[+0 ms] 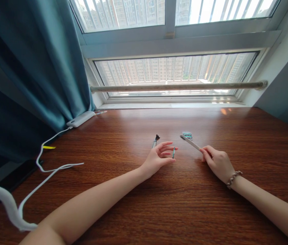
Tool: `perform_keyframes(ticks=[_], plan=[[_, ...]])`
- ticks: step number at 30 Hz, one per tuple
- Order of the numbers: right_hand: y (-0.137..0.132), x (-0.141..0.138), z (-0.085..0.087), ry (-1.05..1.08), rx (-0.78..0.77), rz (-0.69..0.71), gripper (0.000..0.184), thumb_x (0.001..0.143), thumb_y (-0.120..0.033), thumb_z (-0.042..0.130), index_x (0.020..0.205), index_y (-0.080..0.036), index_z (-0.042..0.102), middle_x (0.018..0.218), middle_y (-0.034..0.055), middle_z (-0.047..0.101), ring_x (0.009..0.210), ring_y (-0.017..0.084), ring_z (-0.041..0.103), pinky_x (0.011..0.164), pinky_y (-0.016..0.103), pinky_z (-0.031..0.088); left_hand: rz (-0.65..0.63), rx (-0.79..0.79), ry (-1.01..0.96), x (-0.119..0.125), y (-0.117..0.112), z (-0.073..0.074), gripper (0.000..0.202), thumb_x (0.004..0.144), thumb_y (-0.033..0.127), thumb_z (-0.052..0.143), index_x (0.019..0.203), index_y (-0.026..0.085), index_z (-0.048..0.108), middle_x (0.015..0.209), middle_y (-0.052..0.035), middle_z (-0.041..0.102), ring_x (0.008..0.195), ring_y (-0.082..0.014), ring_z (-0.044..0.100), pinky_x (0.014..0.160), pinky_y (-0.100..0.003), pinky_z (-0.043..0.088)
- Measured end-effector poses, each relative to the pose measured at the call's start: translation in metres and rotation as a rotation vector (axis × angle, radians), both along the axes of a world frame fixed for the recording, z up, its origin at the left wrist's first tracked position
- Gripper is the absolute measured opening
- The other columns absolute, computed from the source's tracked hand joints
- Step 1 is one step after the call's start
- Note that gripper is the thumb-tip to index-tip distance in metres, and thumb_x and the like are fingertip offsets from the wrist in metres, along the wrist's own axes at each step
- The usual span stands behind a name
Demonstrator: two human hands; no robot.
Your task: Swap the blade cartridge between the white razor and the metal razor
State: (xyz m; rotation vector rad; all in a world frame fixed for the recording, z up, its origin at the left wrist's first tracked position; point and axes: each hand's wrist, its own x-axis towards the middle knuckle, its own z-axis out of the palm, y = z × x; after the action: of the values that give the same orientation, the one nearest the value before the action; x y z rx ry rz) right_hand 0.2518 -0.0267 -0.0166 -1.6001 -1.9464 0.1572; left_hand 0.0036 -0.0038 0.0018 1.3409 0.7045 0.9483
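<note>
My left hand (pixel 156 157) pinches a thin teal-and-dark piece (pixel 173 152) on edge between thumb and fingertip; it looks like a razor cartridge. The other fingers of that hand are spread. My right hand (pixel 216 161), with a beaded bracelet at the wrist, grips a toothbrush (pixel 191 142) by its white handle. Its dark bristled head points left, apart from the held piece. Just behind the brush head lie similar teal-and-dark cartridges (pixel 187 135). Beyond my left hand is a slim metallic handle with a black head (pixel 156 139), perhaps a razor, partly hidden by my fingers.
The brown wooden tabletop (pixel 144 211) runs back to a window with a horizontal rail (pixel 179 87). At left are a white power strip (pixel 81 119), white cables (pixel 52 169), a yellow strip (pixel 49 147), a thick white curved tube (pixel 8 204) and a blue curtain (pixel 57 61).
</note>
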Motion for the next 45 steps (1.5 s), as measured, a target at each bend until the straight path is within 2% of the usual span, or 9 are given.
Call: perform_keyframes(ticks=[2,5,9,21,29,33,36,39,45], plan=[[0.003,0.002,-0.001,-0.048,0.034,0.005,0.029,0.086,-0.036,0.038,0.072,-0.018,0.056,0.067,0.0027,0.059,0.061,0.015,0.054,0.059,0.026,0.037,-0.007,0.012,0.017,0.0,-0.001,0.0,0.051,0.062,0.016,0.07,0.109,0.016,0.05,0.111,-0.0113,0.057,0.104,-0.02,0.052,0.089,-0.034,0.037],[0.008,0.008,-0.002,0.002,0.084,-0.029,0.025,0.085,-0.032,0.04,0.091,-0.017,0.059,0.077,0.0042,0.06,0.067,0.015,0.054,0.063,0.026,0.039,-0.023,0.036,0.055,0.0,-0.002,-0.002,0.042,0.064,0.018,0.069,0.103,0.016,0.053,0.112,-0.0098,0.056,0.099,-0.0181,0.054,0.089,-0.034,0.037],[0.018,0.022,-0.004,0.01,0.054,-0.141,0.033,0.084,-0.026,0.038,0.11,-0.018,0.057,0.074,0.004,0.058,0.065,0.016,0.053,0.06,0.027,0.039,-0.034,0.061,0.078,0.0,-0.002,-0.003,0.04,0.064,0.019,0.069,0.101,0.016,0.055,0.111,-0.009,0.057,0.098,-0.0174,0.053,0.089,-0.033,0.039],[0.026,0.03,-0.013,-0.204,0.027,-0.02,0.033,0.085,-0.019,0.034,0.102,-0.008,0.059,0.083,0.0102,0.049,0.075,0.018,0.051,0.073,0.03,0.043,-0.026,0.108,0.176,0.001,-0.003,-0.002,0.041,0.063,0.022,0.069,0.101,0.017,0.055,0.11,-0.0075,0.056,0.087,-0.0151,0.056,0.086,-0.032,0.04],[0.026,0.029,-0.01,-0.408,0.048,-0.025,0.024,0.082,-0.019,0.04,0.091,-0.008,0.06,0.081,0.0119,0.049,0.077,0.021,0.046,0.073,0.033,0.044,0.079,0.384,0.264,0.0,-0.004,-0.002,0.039,0.064,0.024,0.068,0.1,0.018,0.055,0.107,-0.0066,0.054,0.104,-0.0182,0.049,0.09,-0.031,0.038],[0.021,0.021,0.004,-0.373,0.127,-0.022,0.029,0.079,-0.025,0.049,0.103,-0.01,0.058,0.09,0.0133,0.052,0.086,0.025,0.046,0.079,0.04,0.042,0.126,0.494,0.313,0.0,-0.002,-0.003,0.041,0.065,0.027,0.068,0.103,0.019,0.053,0.105,-0.0064,0.055,0.1,-0.0173,0.05,0.087,-0.031,0.039],[0.015,-0.003,0.026,-0.113,0.143,0.121,0.027,0.08,-0.027,0.05,0.102,-0.014,0.059,0.097,0.0103,0.056,0.09,0.021,0.05,0.081,0.036,0.043,0.202,0.547,0.342,0.0,0.0,-0.002,0.053,0.064,0.03,0.069,0.111,0.02,0.047,0.105,-0.007,0.057,0.097,-0.0174,0.052,0.084,-0.032,0.04],[0.014,-0.038,0.044,0.171,-0.035,0.36,0.025,0.079,-0.032,0.053,0.099,-0.019,0.06,0.093,0.0052,0.06,0.077,0.014,0.056,0.067,0.027,0.049,0.258,0.622,0.407,-0.002,0.003,0.0,0.059,0.063,0.029,0.069,0.115,0.021,0.043,0.102,-0.0064,0.058,0.096,-0.018,0.052,0.082,-0.033,0.04],[0.03,-0.073,0.048,0.32,-0.017,0.56,0.029,0.073,-0.031,0.061,0.101,-0.02,0.061,0.096,0.0054,0.061,0.088,0.016,0.056,0.073,0.029,0.049,0.31,0.672,0.468,-0.005,0.009,0.005,0.061,0.063,0.026,0.07,0.116,0.022,0.04,0.1,-0.0046,0.06,0.096,-0.0181,0.054,0.084,-0.035,0.04]])
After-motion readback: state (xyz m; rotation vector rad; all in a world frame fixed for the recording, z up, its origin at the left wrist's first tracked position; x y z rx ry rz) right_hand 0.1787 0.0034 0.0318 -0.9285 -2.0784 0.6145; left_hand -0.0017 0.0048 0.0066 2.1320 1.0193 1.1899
